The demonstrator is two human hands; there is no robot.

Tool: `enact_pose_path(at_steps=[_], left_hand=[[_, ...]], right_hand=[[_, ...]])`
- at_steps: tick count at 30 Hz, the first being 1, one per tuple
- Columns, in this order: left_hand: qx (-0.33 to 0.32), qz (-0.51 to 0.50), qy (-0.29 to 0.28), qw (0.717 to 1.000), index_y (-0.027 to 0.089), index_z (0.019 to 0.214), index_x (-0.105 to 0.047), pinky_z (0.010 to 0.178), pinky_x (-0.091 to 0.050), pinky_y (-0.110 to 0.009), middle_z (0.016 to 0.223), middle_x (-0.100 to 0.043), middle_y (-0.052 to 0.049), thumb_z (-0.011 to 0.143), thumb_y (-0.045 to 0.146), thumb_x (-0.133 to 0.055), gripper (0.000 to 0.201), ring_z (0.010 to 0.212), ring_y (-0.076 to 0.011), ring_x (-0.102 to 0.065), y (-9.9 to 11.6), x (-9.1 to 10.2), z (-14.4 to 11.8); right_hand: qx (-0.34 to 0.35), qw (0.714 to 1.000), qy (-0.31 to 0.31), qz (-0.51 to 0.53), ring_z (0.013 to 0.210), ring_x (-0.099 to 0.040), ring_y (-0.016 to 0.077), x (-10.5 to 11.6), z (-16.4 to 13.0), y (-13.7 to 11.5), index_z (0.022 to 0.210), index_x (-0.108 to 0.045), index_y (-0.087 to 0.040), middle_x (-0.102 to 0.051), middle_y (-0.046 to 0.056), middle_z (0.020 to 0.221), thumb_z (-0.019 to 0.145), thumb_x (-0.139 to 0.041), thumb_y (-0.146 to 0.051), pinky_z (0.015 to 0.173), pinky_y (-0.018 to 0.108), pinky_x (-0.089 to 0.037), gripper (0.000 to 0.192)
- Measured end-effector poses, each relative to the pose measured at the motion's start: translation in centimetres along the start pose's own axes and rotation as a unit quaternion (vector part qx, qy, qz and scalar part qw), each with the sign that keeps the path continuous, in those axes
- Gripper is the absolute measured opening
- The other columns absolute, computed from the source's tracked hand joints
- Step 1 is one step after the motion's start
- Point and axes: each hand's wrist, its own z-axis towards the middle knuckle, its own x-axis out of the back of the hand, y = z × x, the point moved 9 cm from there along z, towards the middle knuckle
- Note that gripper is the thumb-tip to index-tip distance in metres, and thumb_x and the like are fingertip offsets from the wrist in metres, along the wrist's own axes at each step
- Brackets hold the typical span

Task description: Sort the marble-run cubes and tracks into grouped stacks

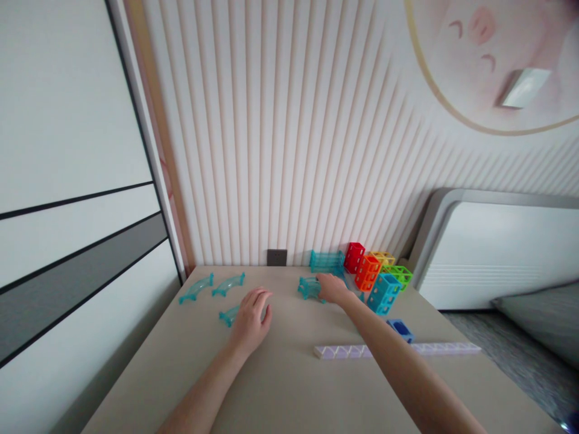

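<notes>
Left hand: left hand (251, 319) palm down on the table (280, 386), forearm running up from the near edge; fingers loosely spread and empty, tips beside a short teal curved piece (228, 314).
Right hand: right hand (332, 288) stretched toward the far edge, fingers curled onto a teal track piece (309, 287); firmness of the hold cannot be told.
Track piece: near the middle of the far edge, long axis roughly parallel to it.
Curved pieces: two teal arcs (211, 286) toward the far left corner, lying left-right.
Blocks: coloured lattice blocks (377, 272) at the far right.
Strip: pale segmented strip (398, 349) lying left-right, passing under the right forearm.
</notes>
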Motion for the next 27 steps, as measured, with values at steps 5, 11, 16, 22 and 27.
enact_pose_path(at_steps=[5, 11, 16, 22, 27], left_hand=[[0.076, -0.074, 0.015, 0.994, 0.019, 0.123, -0.063, 0.103, -0.051, -0.05, 0.115, -0.071, -0.014, 0.091, 0.034, -0.055, 0.036, 0.114, -0.0284, -0.066, -3.0, -0.3, -0.1], [0.239, -0.295, 0.037, 0.924, 0.017, 0.128, -0.059, 0.083, -0.062, -0.037, 0.113, -0.075, -0.014, 0.088, 0.061, -0.058, 0.06, 0.105, -0.027, -0.073, -5.9, -1.1, -0.5], [0.269, -0.314, 0.071, 0.908, 0.016, 0.109, -0.068, 0.094, -0.058, -0.042, 0.105, -0.078, -0.012, 0.083, 0.067, -0.059, 0.058, 0.104, -0.0283, -0.073, -7.2, 1.5, -0.3], [0.294, -0.305, 0.064, 0.904, 0.015, 0.117, -0.065, 0.077, -0.063, -0.039, 0.101, -0.078, -0.013, 0.076, 0.067, -0.068, 0.066, 0.091, -0.0286, -0.076, -9.1, 4.9, -0.6], [0.331, -0.192, 0.092, 0.919, 0.013, 0.128, -0.059, 0.078, -0.062, -0.037, 0.102, -0.077, -0.012, 0.089, 0.062, -0.053, 0.062, 0.091, -0.0254, -0.076, -12.6, 9.3, -2.1]], right_hand=[[0.062, 0.995, 0.038, 0.074, 0.101, -0.068, 0.0235, 1.8, -0.7, -4.9, 0.119, -0.065, -0.016, -0.07, 0.009, 0.114, 0.088, -0.074, -0.031, 0.087, 0.038, -0.055, 0.036], [0.184, 0.961, 0.068, 0.195, 0.082, -0.069, 0.018, 2.3, -3.0, -14.4, 0.099, -0.071, -0.02, -0.074, 0.0, 0.088, 0.078, -0.076, -0.035, 0.064, 0.023, -0.044, 0.026], [0.213, 0.941, 0.077, 0.249, 0.08, -0.068, 0.0192, 1.7, -3.8, -19.3, 0.104, -0.071, -0.02, -0.075, 0.002, 0.089, 0.078, -0.072, -0.033, 0.064, 0.024, -0.041, 0.029], [0.235, 0.936, 0.037, 0.258, 0.078, -0.067, 0.0164, 1.0, -2.4, -22.3, 0.096, -0.072, -0.019, -0.074, 0.0, 0.085, 0.078, -0.076, -0.037, 0.061, 0.021, -0.042, 0.025], [0.164, 0.962, 0.055, 0.211, 0.093, -0.071, 0.0212, 0.8, -0.1, -20.5, 0.114, -0.068, -0.019, -0.076, 0.007, 0.103, 0.087, -0.07, -0.039, 0.072, 0.026, -0.049, 0.033]])
